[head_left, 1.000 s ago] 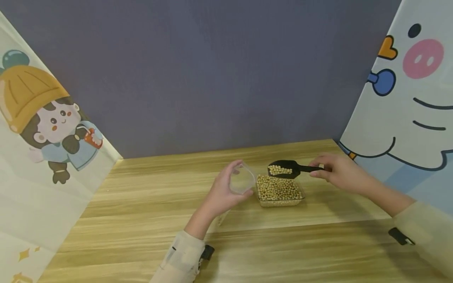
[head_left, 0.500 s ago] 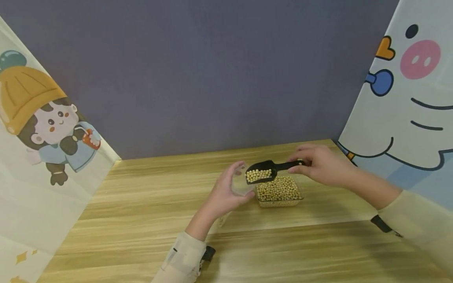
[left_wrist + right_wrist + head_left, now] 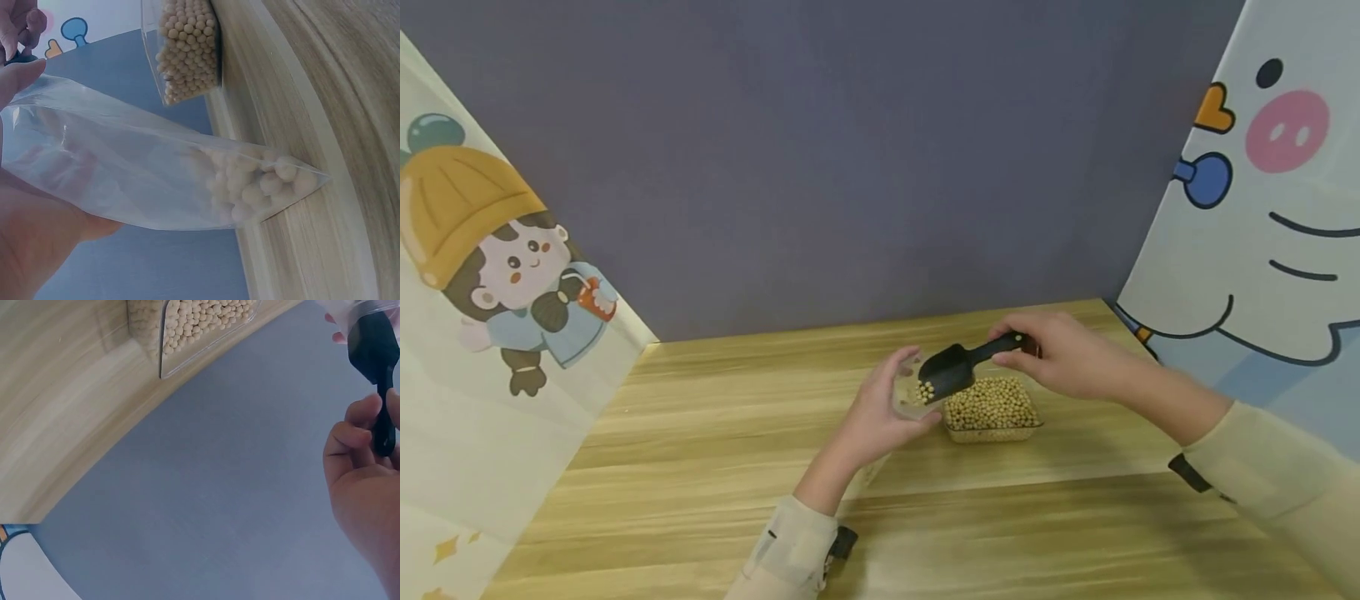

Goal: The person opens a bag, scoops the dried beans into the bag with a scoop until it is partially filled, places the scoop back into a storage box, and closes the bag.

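Note:
My left hand (image 3: 878, 412) grips a clear plastic bag (image 3: 131, 150) near its mouth, with fingers and thumb spread around the opening. Round pale beans (image 3: 256, 187), like soybeans, lie in the bag's bottom corner in the left wrist view. In my right hand (image 3: 1067, 354), thumb and fingers pinch the handle of a black scoop (image 3: 951, 372). The scoop tilts down to the left, its tip in the bag's mouth, with some beans (image 3: 924, 392) at its front edge. Just below and right of the scoop stands a clear rectangular container (image 3: 992, 435) full of beans.
A wood-grain table (image 3: 700, 450) lies beneath both hands. Behind it rises a dark grey-blue panel (image 3: 865, 167). White cartoon-printed panels stand at the left (image 3: 445, 400) and at the right (image 3: 1195, 258).
My right hand has carried the loaded scoop left from over the container to the bag's mouth and tipped it. Most beans have left the scoop. The left hand has stayed nearly still.

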`<state>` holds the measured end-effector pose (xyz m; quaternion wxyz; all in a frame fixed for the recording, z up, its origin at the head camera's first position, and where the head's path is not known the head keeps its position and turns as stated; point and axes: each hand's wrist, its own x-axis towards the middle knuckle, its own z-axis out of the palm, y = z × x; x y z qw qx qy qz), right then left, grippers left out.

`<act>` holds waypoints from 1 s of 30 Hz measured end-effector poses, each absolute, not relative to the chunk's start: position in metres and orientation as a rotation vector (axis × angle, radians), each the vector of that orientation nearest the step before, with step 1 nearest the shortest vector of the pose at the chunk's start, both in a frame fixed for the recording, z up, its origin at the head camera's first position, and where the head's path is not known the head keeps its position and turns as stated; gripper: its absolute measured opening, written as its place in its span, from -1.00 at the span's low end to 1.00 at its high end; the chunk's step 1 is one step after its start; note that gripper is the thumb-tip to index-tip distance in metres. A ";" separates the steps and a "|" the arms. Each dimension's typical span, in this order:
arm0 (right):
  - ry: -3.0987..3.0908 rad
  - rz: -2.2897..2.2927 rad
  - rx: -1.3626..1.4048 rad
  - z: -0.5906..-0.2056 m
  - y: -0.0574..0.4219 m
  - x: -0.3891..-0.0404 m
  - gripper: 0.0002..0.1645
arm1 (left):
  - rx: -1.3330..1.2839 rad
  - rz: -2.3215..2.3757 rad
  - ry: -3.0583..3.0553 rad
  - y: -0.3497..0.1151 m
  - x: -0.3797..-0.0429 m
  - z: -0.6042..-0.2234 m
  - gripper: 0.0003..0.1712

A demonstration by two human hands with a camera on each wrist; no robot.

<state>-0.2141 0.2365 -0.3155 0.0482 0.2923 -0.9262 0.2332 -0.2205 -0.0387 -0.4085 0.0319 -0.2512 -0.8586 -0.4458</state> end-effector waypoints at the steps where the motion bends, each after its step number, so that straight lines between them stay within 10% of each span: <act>1: -2.833 0.738 0.890 -0.316 0.237 -0.214 -0.72 | -0.781 -1.364 -2.644 -0.038 -0.221 -0.409 0.05; 30: -2.795 0.971 0.360 -0.407 0.329 -0.238 -0.59 | -0.750 -1.473 -2.561 -0.047 -0.223 -0.409 0.03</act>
